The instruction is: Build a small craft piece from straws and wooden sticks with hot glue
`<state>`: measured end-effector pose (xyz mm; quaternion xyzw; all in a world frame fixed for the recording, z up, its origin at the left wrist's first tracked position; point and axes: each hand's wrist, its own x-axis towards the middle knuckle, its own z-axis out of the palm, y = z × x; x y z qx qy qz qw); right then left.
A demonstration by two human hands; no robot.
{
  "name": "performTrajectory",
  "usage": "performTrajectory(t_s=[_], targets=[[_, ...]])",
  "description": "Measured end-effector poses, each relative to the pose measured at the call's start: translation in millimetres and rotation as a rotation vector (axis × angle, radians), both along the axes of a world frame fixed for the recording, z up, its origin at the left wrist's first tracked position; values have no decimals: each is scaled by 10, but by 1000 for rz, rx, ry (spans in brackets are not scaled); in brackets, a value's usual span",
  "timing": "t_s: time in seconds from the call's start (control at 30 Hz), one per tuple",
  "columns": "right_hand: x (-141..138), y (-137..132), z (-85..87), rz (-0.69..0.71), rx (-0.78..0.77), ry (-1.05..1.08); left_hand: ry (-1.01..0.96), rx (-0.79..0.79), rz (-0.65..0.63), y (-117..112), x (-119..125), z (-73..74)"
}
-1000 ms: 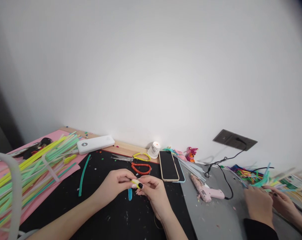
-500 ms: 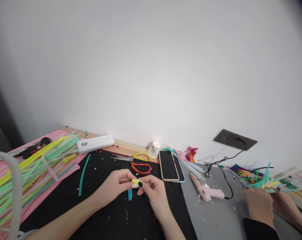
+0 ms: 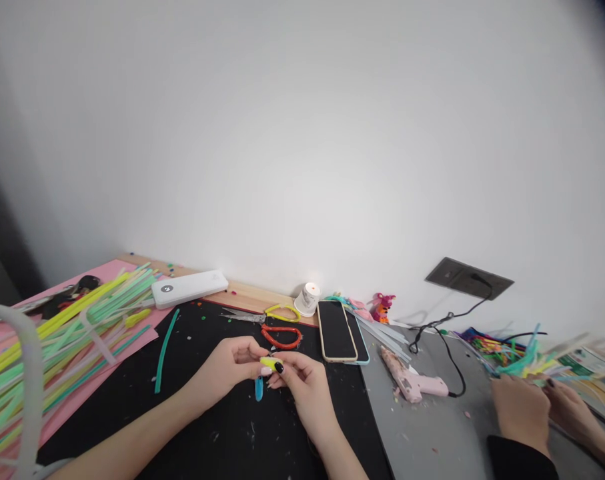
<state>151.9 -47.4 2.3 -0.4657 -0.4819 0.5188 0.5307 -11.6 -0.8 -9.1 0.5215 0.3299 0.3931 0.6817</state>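
Between my two hands, above the black mat, is a short piece of yellow pipe cleaner. My left hand pinches it from the left with thumb and fingertips. From the other side my right hand closes on it, its dark-nailed thumb lying on the piece. A short blue piece shows just below the fingertips; whether it touches them I cannot tell. Beyond the hands lie scissors with one red and one yellow handle. A green pipe cleaner rests on the mat left of my left hand.
Bundled pipe cleaners cover pink sheets at left, beside a white power bank. A paper cup and two phones stand behind my hands. Rightward are a pink glue gun, its cord and another person's hands.
My fingers have shifted slightly on the yellow piece, and more of it shows. The other person's right hand has moved a little. The whole view has drifted slightly.
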Motion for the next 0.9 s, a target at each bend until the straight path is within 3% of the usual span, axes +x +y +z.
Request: performTrajectory(t_s=[0.5, 0.9], targets=[[2, 6, -70, 3, 14, -15, 31, 23, -27, -49, -1, 54], [0, 37, -74, -16, 6, 33, 80, 89, 52, -42, 7, 68]])
